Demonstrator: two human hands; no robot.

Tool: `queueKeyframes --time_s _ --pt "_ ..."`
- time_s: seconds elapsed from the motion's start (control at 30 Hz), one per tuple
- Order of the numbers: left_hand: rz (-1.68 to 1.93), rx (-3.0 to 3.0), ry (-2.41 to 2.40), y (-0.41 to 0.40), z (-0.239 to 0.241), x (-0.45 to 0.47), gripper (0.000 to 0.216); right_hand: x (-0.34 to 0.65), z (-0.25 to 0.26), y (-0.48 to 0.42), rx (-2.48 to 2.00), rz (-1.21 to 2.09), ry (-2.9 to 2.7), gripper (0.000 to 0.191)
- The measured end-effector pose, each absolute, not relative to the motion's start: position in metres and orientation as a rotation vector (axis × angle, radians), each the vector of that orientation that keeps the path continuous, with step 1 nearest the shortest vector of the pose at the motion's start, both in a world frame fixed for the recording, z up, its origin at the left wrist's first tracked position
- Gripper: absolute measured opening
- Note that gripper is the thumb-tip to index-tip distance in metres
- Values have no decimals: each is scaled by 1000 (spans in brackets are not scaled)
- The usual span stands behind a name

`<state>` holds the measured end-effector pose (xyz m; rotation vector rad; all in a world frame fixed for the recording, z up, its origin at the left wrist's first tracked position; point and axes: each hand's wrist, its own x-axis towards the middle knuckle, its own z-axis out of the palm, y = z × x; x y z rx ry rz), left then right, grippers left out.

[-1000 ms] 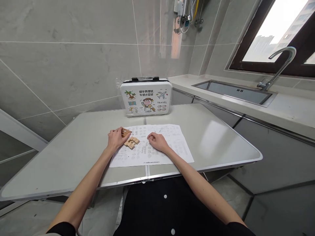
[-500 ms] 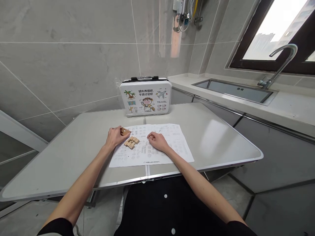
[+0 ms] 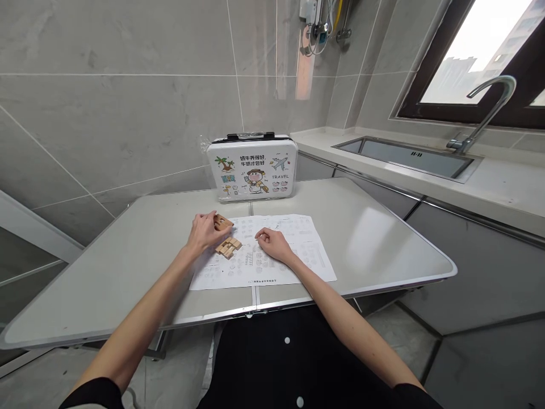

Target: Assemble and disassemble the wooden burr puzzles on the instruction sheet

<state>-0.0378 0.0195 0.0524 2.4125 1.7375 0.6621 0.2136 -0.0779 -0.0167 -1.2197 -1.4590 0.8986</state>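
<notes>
My left hand (image 3: 205, 232) is closed round a flat brown wooden piece (image 3: 222, 222) with cut-outs, tilted up at the left part of the printed sheet (image 3: 298, 267). Just below it, on the paper, lies a cluster of small pale wooden blocks (image 3: 229, 246), pushed close together with a gap among them. My right hand (image 3: 272, 244) rests on the middle of the sheet, its fingers curled; whether anything sits under them is hidden. Small printed figures cover the paper.
A white cartoon-printed case (image 3: 255, 169) with a black handle stands at the back of the folding table (image 3: 119, 267). To the right are a counter with a sink (image 3: 409, 154) and a tap (image 3: 489, 113). A tiled wall rises behind.
My left hand has moved a little to the right and away from me with the wooden piece, which now shows more of its face. The right hand and the blocks stay put.
</notes>
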Motion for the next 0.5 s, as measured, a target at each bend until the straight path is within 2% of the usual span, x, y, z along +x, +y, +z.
queueKeyframes --time_s 0.1,0.23,0.3,0.33,0.4,0.5 --pt "688 2537 1586 8 63 -19 69 219 -15 -75 -1146 1014 -1320 16" --pt "847 2645 1171 -21 70 23 75 235 -5 -76 -1012 1208 -1156 51" --pt "864 2642 981 -35 67 46 79 243 1 -79 -810 1493 -1009 64" --pt "863 2652 909 -41 63 57 81 246 3 -81 -704 1634 -892 63" --pt "842 2669 797 -48 55 76 81 251 6 -84 -564 1785 -665 50" --pt "849 2644 708 -51 42 92 79 256 4 -86 -533 1792 -530 29"
